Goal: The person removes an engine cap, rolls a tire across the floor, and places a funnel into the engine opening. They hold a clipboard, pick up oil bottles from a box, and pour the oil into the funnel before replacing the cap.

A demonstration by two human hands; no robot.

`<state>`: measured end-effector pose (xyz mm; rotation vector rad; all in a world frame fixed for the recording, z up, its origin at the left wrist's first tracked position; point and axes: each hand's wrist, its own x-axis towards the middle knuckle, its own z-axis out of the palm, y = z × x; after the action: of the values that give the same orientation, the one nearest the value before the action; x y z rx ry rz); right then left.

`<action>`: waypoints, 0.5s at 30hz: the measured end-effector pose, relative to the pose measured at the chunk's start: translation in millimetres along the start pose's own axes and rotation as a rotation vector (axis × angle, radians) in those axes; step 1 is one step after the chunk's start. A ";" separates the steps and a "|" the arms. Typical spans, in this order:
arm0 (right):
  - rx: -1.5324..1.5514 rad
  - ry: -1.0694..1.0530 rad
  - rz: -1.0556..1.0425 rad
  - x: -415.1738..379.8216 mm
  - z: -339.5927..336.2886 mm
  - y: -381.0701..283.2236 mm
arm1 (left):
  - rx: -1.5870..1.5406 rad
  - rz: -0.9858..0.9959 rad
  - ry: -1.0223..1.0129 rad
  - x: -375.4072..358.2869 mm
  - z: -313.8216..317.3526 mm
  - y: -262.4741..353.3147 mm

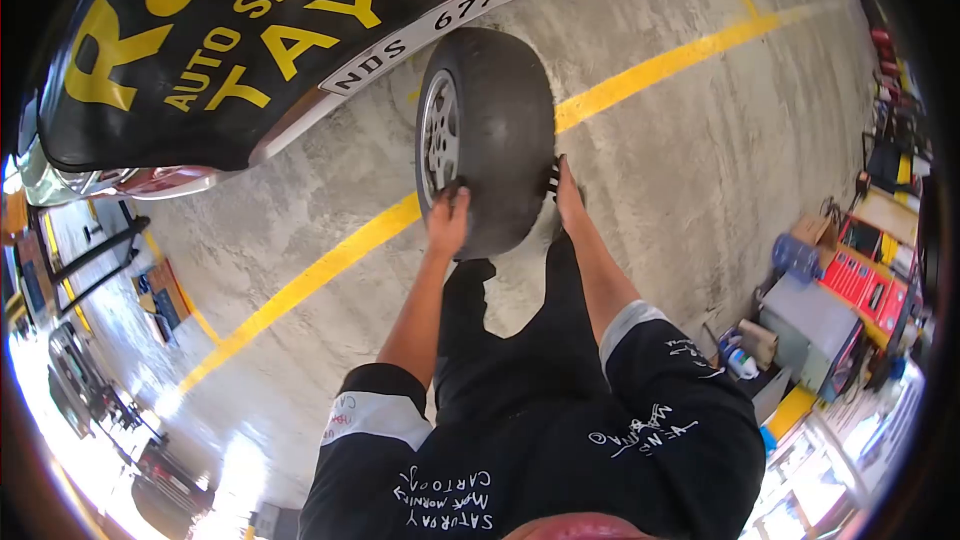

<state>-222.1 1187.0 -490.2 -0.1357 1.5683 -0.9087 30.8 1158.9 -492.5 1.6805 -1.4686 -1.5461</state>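
Observation:
A car wheel stands upright on its tread in front of my legs, its silver alloy rim facing left. On the rim side, my left hand presses against the tire's near sidewall with its fingers bent at the edge. My right hand is at the opposite side of the tire, thumb up, with its fingers partly hidden. Between them the two hands hold the wheel. Just beyond it is the license plate on the rear of a vehicle.
A black cover with yellow lettering hangs on the vehicle at upper left. A yellow line crosses the concrete floor under the wheel. To the right stand a red tool chest, a grey cabinet and a blue water jug.

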 end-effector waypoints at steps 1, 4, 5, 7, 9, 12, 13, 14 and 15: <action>-0.094 0.119 0.003 10.5 -10.8 -12.4 | -0.087 -0.002 -0.043 -0.9 24.5 12.3; -0.353 0.473 -0.016 53.4 -43.8 -54.0 | -0.005 0.104 -0.109 -10.4 103.7 24.6; -0.351 0.460 -0.017 74.2 -54.9 -56.9 | 0.007 0.086 -0.176 -17.1 121.1 29.6; -0.400 0.406 -0.021 140.1 -112.9 -75.1 | -0.098 0.125 -0.154 -25.8 158.7 23.0; -0.453 0.347 -0.030 198.4 -158.1 -83.4 | -0.174 -0.083 -0.153 -38.5 186.2 4.7; -0.519 0.241 -0.008 282.5 -214.6 -77.1 | -0.185 -0.251 -0.119 -60.2 188.2 -2.3; -0.539 0.209 0.007 306.0 -239.0 -70.7 | -0.094 -0.303 -0.080 -64.3 187.2 -5.5; -0.559 0.176 0.024 335.7 -251.6 -66.3 | -0.003 -0.356 -0.041 -69.2 185.2 -7.9; -0.578 0.143 0.040 351.7 -269.8 -58.7 | 0.011 -0.378 -0.041 -72.4 185.0 -12.8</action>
<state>-567.5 1073.5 -750.3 -0.4532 1.9265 -0.4181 -117.1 1288.3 -524.6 2.0322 -1.2284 -1.7718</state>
